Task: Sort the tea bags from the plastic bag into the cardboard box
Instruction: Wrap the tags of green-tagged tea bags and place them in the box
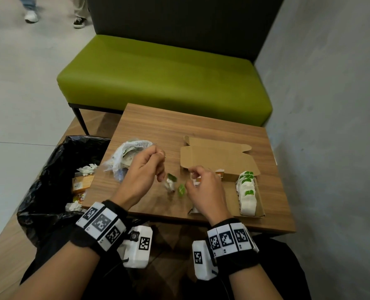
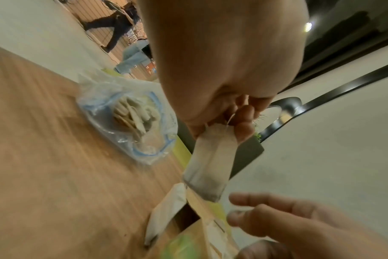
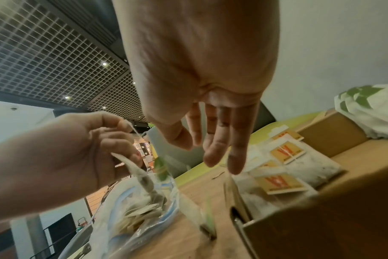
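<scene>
My left hand (image 1: 160,177) pinches the top of a white tea bag (image 2: 210,163) with a green tag, which hangs above the wooden table (image 1: 158,131). Behind that hand lies the clear plastic bag (image 1: 125,156), holding more tea bags. My right hand (image 1: 189,183) hovers with relaxed, spread fingers (image 3: 219,154) at the left end of the open cardboard box (image 1: 220,156). A second green-tagged tea bag (image 1: 181,189) sits just by its fingertips; I cannot tell if they touch. The box holds a row of green-tagged tea bags (image 1: 248,195) on the right and orange-tagged tea bags (image 3: 284,180) on the left.
A bin with a black liner (image 1: 56,180) and rubbish stands against the table's left edge. A green bench (image 1: 162,79) is behind the table and a grey wall (image 1: 331,126) runs along the right. Two people's feet (image 1: 54,17) show far back left.
</scene>
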A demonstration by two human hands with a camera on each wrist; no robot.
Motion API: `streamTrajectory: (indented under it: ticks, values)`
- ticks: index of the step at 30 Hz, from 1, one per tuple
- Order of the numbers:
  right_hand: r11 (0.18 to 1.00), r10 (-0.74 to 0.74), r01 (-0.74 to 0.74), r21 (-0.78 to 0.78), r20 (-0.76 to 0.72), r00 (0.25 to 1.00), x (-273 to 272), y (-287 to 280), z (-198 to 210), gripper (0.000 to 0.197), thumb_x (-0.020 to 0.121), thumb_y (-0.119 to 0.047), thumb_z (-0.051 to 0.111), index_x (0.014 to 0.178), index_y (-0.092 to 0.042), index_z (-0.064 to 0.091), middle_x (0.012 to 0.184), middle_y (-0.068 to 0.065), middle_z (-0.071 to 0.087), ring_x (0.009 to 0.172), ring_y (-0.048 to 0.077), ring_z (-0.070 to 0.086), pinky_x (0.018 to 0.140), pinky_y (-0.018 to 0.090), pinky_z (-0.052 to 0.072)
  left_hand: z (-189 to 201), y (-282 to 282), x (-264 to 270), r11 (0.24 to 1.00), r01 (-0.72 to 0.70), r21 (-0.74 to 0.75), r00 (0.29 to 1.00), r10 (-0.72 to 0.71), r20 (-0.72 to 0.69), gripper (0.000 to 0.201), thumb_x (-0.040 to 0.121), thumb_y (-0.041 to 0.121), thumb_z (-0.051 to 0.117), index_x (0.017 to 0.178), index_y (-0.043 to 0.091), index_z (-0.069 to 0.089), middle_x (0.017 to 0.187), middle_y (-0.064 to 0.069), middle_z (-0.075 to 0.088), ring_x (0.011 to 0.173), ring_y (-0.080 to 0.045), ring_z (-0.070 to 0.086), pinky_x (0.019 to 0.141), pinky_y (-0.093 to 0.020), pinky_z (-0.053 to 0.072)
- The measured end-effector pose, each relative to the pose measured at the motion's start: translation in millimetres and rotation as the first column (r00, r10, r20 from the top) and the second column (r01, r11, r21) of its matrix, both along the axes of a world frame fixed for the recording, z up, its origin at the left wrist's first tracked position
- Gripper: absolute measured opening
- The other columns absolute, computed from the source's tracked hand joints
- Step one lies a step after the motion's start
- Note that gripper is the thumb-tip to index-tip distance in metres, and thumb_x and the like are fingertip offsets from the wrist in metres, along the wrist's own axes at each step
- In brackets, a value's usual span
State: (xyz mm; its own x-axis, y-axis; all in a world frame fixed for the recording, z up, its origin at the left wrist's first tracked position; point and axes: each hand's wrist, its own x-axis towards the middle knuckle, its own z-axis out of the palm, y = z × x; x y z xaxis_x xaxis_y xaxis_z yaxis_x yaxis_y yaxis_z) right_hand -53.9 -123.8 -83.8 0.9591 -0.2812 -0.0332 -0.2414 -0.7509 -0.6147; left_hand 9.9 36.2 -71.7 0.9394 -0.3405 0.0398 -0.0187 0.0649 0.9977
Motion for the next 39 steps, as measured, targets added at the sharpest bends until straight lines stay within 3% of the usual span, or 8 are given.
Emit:
streamTrajectory:
  ticks: [3,6,10,13,17,24,29,39]
  values:
    - [0.992,0.083,-0.085,0.096,0.034,0.996,0.2,6.2,-1.1,0.062,0.087,-0.011,0.063,0.144,-0.028,0.045,0.139,-0.008,0.054,0.097,0.015,0.058,0.099,0.036,0.049,7.2,-2.8,4.1,0.998,0.062,-0.022,0.996,-0.063,-0.062,0.031,0.103,0.006,0.039,0.074,0.013,0.050,0.056,0.006,0.035,0.050,-0.009,0.031,0.047,-0.024,0.029]
    - [0.950,0.164,-0.172,0.260,0.052,0.985,4.1,12.7,-4.3,0.076,0.086,-0.003,0.062,0.147,-0.041,0.037,0.146,-0.016,0.049,0.075,-0.001,0.045,0.083,0.035,0.054,11.5,-0.2,6.5,0.995,0.098,0.011,0.993,-0.097,-0.059,0.030,0.103,0.007,0.040,0.076,0.011,0.055,0.054,0.006,0.033,0.048,-0.008,0.028,0.046,-0.022,0.026]
    - [0.873,0.208,-0.236,0.427,0.111,0.972,10.5,21.3,-3.5,0.077,0.085,-0.004,0.062,0.126,-0.067,0.043,0.133,-0.021,0.058,0.053,0.023,0.054,0.055,0.035,0.050,18.2,5.5,6.2,0.991,0.102,0.081,0.995,-0.100,-0.022,0.026,0.102,0.009,0.043,0.082,0.007,0.059,0.052,0.006,0.035,0.047,-0.007,0.030,0.046,-0.021,0.028]
    - [0.810,0.128,-0.193,0.554,0.154,0.980,10.9,25.9,-0.7,0.057,0.089,-0.007,0.064,0.118,-0.055,0.055,0.113,-0.010,0.070,0.062,0.024,0.063,0.057,0.042,0.058,19.7,7.9,5.0,0.994,0.089,0.062,0.995,-0.087,-0.039,0.026,0.102,0.011,0.045,0.081,0.008,0.060,0.052,0.006,0.036,0.047,-0.008,0.031,0.046,-0.022,0.030]
    - [0.886,0.030,-0.112,0.449,0.186,0.982,3.4,17.3,-0.7,0.015,0.091,-0.027,0.064,0.104,-0.029,0.072,0.091,-0.004,0.075,0.077,0.010,0.071,0.064,0.043,0.060,14.6,11.3,2.9,0.993,0.104,0.063,0.993,-0.100,-0.062,0.024,0.101,0.012,0.048,0.082,0.010,0.063,0.052,0.003,0.041,0.048,-0.011,0.036,0.045,-0.024,0.034]
    - [0.940,-0.043,-0.045,0.339,0.250,0.967,-20.9,-14.8,20.2,0.008,0.091,-0.025,0.067,0.091,-0.031,0.073,0.071,-0.009,0.069,0.059,0.004,0.060,0.056,0.034,0.052,-6.3,14.8,-20.9,0.923,0.313,0.224,0.947,-0.285,-0.149,0.013,0.095,0.019,0.061,0.086,0.011,0.066,0.064,-0.003,0.065,0.052,-0.016,0.053,0.052,-0.029,0.044]
    - [0.966,-0.031,-0.039,0.255,0.265,0.964,-39.4,-28.4,40.7,0.008,0.090,-0.028,0.068,0.089,-0.031,0.076,0.077,-0.016,0.071,0.067,0.010,0.067,0.063,0.047,0.058,-27.1,16.2,-55.5,0.844,0.495,0.206,0.865,-0.458,-0.205,0.008,0.090,0.016,0.069,0.096,0.011,0.069,0.077,0.004,0.067,0.076,-0.005,0.061,0.074,-0.019,0.048]
    - [0.992,0.056,-0.062,0.113,0.056,0.997,-95.5,-22.3,62.3,0.012,0.091,-0.038,0.064,0.092,-0.034,0.075,0.067,-0.013,0.070,0.062,0.006,0.065,0.060,0.041,0.058,-56.4,14.1,-106.0,0.894,0.228,0.386,0.974,-0.206,-0.099,0.006,0.092,0.026,0.068,0.087,0.024,0.072,0.083,0.002,0.072,0.079,-0.011,0.067,0.075,-0.035,0.054]
